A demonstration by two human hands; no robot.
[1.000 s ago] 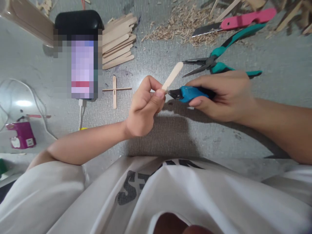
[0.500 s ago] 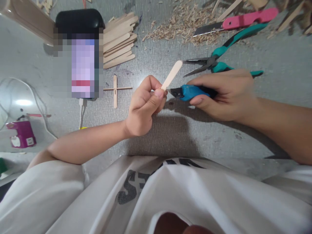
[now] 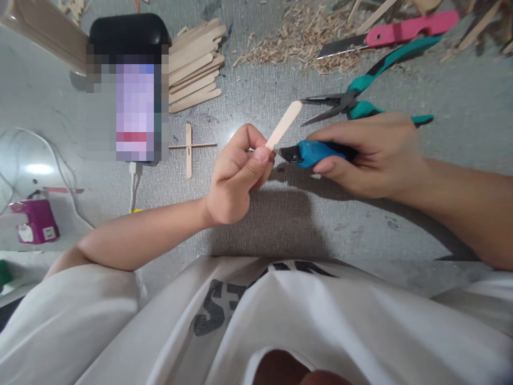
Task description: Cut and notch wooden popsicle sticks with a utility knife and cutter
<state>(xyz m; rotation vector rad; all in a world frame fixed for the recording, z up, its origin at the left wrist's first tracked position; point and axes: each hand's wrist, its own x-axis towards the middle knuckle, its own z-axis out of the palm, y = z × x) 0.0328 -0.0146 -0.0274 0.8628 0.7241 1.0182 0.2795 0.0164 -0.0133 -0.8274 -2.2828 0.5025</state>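
My left hand pinches a pale wooden craft stick between thumb and fingers, the stick slanting up to the right. My right hand is wrapped round a blue utility knife, whose dark tip sits right beside the stick's lower end at my left thumb. Both hands hover over the grey table.
A cross of two sticks lies left of my hand, below a stack of craft sticks. Teal long-nose pliers, a pink-handled knife and wood shavings lie farther off. A phone stands at the left, a purple charger below it.
Hardly anything differs: the knife tip and the stick have shifted by a few pixels only, both hands keeping their grips.
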